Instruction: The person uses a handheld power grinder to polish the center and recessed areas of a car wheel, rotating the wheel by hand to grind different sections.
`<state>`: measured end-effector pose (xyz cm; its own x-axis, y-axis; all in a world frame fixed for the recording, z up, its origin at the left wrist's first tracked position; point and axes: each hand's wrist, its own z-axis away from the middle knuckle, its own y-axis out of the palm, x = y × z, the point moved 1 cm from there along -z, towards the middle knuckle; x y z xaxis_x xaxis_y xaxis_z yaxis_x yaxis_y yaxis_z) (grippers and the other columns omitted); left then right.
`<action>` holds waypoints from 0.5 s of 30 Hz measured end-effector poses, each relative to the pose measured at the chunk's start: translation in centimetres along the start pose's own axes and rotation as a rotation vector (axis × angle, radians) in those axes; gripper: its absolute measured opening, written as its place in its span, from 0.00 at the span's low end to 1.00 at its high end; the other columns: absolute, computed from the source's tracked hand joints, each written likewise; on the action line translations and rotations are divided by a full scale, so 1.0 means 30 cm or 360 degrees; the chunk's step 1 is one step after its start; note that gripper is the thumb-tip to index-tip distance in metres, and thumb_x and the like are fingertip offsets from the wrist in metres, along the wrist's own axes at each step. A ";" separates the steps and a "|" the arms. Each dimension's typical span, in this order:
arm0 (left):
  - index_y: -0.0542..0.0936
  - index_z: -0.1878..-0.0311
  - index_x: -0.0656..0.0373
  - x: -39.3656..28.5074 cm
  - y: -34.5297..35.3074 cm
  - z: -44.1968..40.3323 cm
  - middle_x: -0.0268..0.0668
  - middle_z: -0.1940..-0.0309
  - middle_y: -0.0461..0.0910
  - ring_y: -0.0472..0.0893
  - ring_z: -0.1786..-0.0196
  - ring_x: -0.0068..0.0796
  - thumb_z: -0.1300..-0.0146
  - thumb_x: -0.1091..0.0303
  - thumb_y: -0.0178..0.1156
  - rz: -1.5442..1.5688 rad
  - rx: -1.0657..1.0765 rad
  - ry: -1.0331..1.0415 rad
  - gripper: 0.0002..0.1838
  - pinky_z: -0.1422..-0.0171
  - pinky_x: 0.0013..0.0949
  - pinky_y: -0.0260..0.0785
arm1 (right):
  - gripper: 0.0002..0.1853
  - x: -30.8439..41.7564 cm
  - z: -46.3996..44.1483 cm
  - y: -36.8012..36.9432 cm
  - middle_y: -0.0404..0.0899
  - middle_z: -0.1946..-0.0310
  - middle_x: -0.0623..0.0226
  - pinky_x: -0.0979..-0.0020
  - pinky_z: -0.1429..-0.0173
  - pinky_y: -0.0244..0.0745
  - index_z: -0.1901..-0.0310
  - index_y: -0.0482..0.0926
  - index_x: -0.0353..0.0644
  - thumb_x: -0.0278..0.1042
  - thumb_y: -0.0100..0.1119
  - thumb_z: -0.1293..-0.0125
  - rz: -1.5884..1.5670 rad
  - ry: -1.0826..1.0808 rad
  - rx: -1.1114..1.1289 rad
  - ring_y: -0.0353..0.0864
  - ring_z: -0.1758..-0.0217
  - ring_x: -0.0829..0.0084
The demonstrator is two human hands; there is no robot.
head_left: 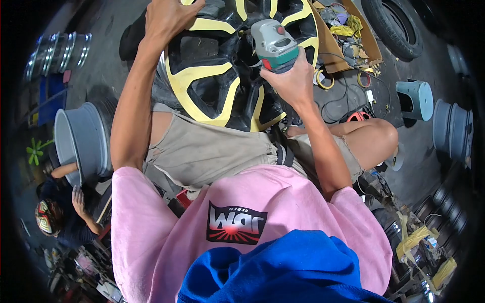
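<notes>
A black wheel rim (pixel 202 70) with pale yellow spoke faces lies before my knees. My right hand (pixel 293 78) is wrapped round a grey and green power tool (pixel 275 43), which is over the right part of the rim near its hub. At the rim's upper left edge rests my left hand (pixel 172 17), its fingers bent over the spokes and partly cut off by the frame's top. What lies under the tool is hidden.
A cardboard box (pixel 371 43) of scraps and tape rolls (pixel 323 79) are at the right, with cables on the floor. Beyond are a tire (pixel 391 30) and a light blue stool (pixel 422 100). At the left, a person (pixel 65 217) works beside a grey rim (pixel 86 141).
</notes>
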<state>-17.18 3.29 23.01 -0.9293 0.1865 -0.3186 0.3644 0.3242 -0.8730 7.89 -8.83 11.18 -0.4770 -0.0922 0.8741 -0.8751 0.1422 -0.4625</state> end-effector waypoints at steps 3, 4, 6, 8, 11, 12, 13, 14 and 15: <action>0.85 0.63 0.64 -0.012 -0.002 0.003 0.57 0.68 0.85 0.86 0.61 0.59 0.43 0.57 0.70 -0.0033 0.0004 -0.0012 0.17 0.55 0.51 0.77 | 0.41 -0.018 0.004 0.000 0.87 0.60 0.43 0.56 0.49 0.84 0.47 0.72 0.27 0.43 0.82 0.58 0.0063 -0.0014 0.0008 0.90 0.55 0.45; 0.85 0.63 0.64 -0.013 -0.004 0.003 0.57 0.68 0.85 0.86 0.61 0.59 0.43 0.57 0.70 -0.0036 0.0011 0.0006 0.17 0.55 0.51 0.77 | 0.41 -0.022 0.005 -0.002 0.87 0.60 0.44 0.56 0.49 0.84 0.46 0.72 0.27 0.44 0.82 0.57 0.0081 0.0000 0.0030 0.90 0.55 0.45; 0.84 0.63 0.64 -0.014 -0.006 0.007 0.57 0.68 0.85 0.86 0.61 0.59 0.43 0.57 0.71 -0.0052 0.0008 -0.0002 0.17 0.55 0.50 0.76 | 0.41 -0.016 0.014 -0.016 0.87 0.60 0.44 0.56 0.48 0.84 0.46 0.72 0.27 0.44 0.82 0.57 0.0060 0.0032 0.0013 0.90 0.55 0.45; 0.84 0.63 0.64 0.035 0.015 0.006 0.57 0.68 0.85 0.86 0.61 0.59 0.44 0.57 0.71 -0.0075 -0.0004 0.0017 0.18 0.55 0.51 0.76 | 0.40 -0.007 0.013 -0.025 0.87 0.60 0.44 0.56 0.48 0.84 0.47 0.72 0.27 0.44 0.82 0.57 0.0040 0.0055 0.0001 0.90 0.55 0.45; 0.89 0.51 0.59 0.144 0.066 -0.015 0.49 0.66 0.89 0.90 0.59 0.51 0.40 0.35 0.68 -0.0280 -0.0021 0.0173 0.33 0.50 0.46 0.80 | 0.40 -0.005 0.010 -0.025 0.87 0.60 0.43 0.55 0.48 0.84 0.47 0.72 0.26 0.43 0.82 0.57 -0.0130 0.0134 0.0034 0.90 0.55 0.45; 0.88 0.50 0.58 0.140 0.059 -0.017 0.49 0.66 0.89 0.89 0.59 0.53 0.40 0.35 0.68 -0.0289 0.0042 0.0151 0.33 0.50 0.47 0.80 | 0.41 -0.006 0.006 -0.019 0.87 0.60 0.42 0.55 0.48 0.84 0.46 0.72 0.26 0.43 0.82 0.57 -0.0112 0.0115 0.0025 0.89 0.55 0.45; 0.88 0.49 0.57 0.137 0.053 -0.019 0.50 0.66 0.89 0.89 0.58 0.54 0.41 0.35 0.68 -0.0299 0.0108 0.0129 0.33 0.50 0.47 0.80 | 0.41 -0.007 0.005 -0.012 0.87 0.60 0.42 0.55 0.48 0.84 0.46 0.71 0.25 0.43 0.81 0.57 -0.0095 0.0099 0.0017 0.89 0.55 0.44; 0.88 0.49 0.57 0.134 0.052 -0.021 0.50 0.66 0.89 0.89 0.58 0.54 0.41 0.35 0.68 -0.0301 0.0108 0.0137 0.33 0.50 0.47 0.80 | 0.41 -0.007 0.004 -0.005 0.87 0.60 0.42 0.55 0.48 0.84 0.46 0.71 0.25 0.43 0.81 0.57 -0.0098 0.0101 0.0010 0.89 0.55 0.44; 0.88 0.49 0.57 0.132 0.054 -0.021 0.50 0.66 0.89 0.89 0.58 0.54 0.41 0.35 0.68 -0.0309 0.0093 0.0136 0.33 0.49 0.47 0.80 | 0.41 -0.006 0.004 0.000 0.87 0.61 0.41 0.55 0.48 0.84 0.47 0.71 0.26 0.43 0.81 0.57 -0.0039 0.0056 0.0003 0.89 0.55 0.44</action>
<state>-20.24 5.13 20.58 -0.9724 0.2045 -0.1124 0.1728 0.3076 -0.9357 7.98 -8.92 11.00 -0.4525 -0.0612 0.8897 -0.8865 0.1388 -0.4413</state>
